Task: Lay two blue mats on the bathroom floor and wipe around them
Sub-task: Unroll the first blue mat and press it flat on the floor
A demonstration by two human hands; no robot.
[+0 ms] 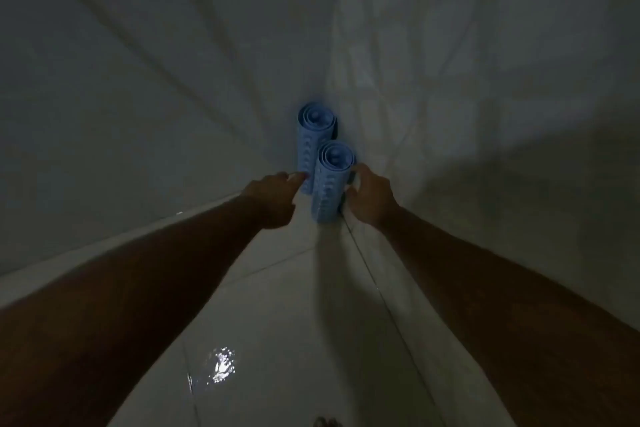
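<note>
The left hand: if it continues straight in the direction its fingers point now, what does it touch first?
Probably the farther rolled blue mat. The left hand points its fingers at that roll's lower side, and the fingertips look almost on it already. Depth is unclear in this dim picture, so contact cannot be confirmed.

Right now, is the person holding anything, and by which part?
The right hand wraps the nearer rolled blue mat around its middle. The left hand only touches the farther roll low on its side with its fingers.
</note>
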